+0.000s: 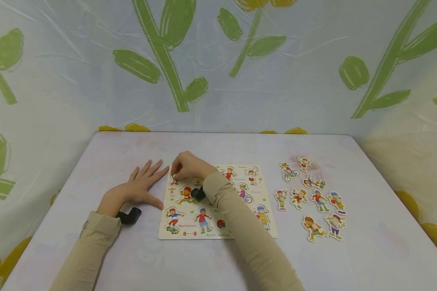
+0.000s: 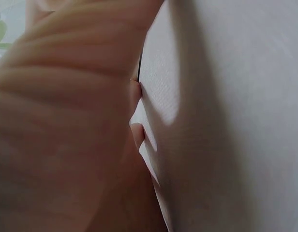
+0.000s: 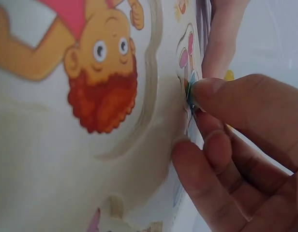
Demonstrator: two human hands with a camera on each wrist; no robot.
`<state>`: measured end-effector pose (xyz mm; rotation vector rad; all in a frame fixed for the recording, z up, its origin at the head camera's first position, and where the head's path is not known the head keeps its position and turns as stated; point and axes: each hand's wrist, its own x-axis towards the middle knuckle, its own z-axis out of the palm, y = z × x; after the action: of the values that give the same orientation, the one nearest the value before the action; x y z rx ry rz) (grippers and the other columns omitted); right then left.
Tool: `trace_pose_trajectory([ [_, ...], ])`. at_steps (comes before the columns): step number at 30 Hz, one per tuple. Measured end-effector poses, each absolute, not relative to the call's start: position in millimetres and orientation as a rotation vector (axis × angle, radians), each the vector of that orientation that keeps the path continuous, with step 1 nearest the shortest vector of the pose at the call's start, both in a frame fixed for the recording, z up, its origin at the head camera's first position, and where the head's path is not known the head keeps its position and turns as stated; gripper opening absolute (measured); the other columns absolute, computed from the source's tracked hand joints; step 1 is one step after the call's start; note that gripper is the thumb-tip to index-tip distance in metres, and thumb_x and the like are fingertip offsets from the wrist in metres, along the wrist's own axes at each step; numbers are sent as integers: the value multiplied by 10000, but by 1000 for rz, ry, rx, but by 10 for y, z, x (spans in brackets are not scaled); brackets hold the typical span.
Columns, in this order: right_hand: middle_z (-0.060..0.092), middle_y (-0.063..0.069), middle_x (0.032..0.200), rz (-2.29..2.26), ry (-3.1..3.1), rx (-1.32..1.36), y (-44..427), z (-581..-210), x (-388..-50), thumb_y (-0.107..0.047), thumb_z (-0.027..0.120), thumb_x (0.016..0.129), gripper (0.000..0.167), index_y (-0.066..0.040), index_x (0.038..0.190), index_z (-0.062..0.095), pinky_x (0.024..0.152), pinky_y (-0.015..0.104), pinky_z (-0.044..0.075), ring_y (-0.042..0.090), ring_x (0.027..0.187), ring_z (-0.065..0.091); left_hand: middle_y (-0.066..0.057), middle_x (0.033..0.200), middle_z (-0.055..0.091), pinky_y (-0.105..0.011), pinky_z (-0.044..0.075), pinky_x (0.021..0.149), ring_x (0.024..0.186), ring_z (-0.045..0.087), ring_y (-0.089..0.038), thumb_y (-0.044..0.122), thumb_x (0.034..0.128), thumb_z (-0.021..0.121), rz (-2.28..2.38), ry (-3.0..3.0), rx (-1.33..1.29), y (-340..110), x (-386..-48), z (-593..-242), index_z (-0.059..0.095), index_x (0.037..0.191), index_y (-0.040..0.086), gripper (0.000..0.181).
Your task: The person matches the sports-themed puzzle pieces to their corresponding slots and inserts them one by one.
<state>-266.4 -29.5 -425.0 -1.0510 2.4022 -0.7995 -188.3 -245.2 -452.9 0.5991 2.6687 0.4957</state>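
A cream puzzle board [image 1: 218, 239] printed with sporting children lies on the table. Over its upper left corner the right hand [image 1: 189, 165] bends down with curled fingers. In the right wrist view, thumb and fingers of the right hand [image 3: 250, 140] pinch a small coloured piece [image 3: 190, 94] against the board [image 3: 158, 125]; the fingers cover much of it. The left hand [image 1: 140, 186] rests spread on the table beside the board's left edge, its fingers straight. The left wrist view shows mostly the palm of the left hand [image 2: 71, 116] close up.
Right of the board lie several loose figure pieces, among them a cyclist [image 1: 289, 171], a runner [image 1: 314, 229] and a purple-trousered figure [image 1: 335, 226]. Black wrist devices [image 1: 130, 216] sit at both cuffs. A leaf-patterned cloth [image 1: 255, 101] hangs behind the table [image 1: 138, 258].
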Motion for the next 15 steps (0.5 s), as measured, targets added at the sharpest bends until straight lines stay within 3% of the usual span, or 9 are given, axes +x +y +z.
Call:
trace_pose_trajectory([
  [6, 709, 9, 877, -748, 2438, -1099, -295, -4225, -2616, -58, 726, 891, 51, -64, 909, 774, 729, 175, 495, 109, 819, 614, -106, 1668, -50, -654, -116, 1132, 1486, -168, -396, 720, 654, 766, 501, 2678, 611, -2463, -1870, -4539, 140, 1609, 186, 1261],
  [15, 724, 71, 1042, -598, 2451, -1180, -228, -4016, -2402, -60, 622, 964, 179, -32, 1085, 751, 832, 233, 515, 154, 926, 637, -116, 1666, -46, -648, -115, 1136, 1487, -162, -400, 702, 653, 780, 521, 2679, 617, -2455, -1852, -4542, 146, 1607, 175, 1261],
])
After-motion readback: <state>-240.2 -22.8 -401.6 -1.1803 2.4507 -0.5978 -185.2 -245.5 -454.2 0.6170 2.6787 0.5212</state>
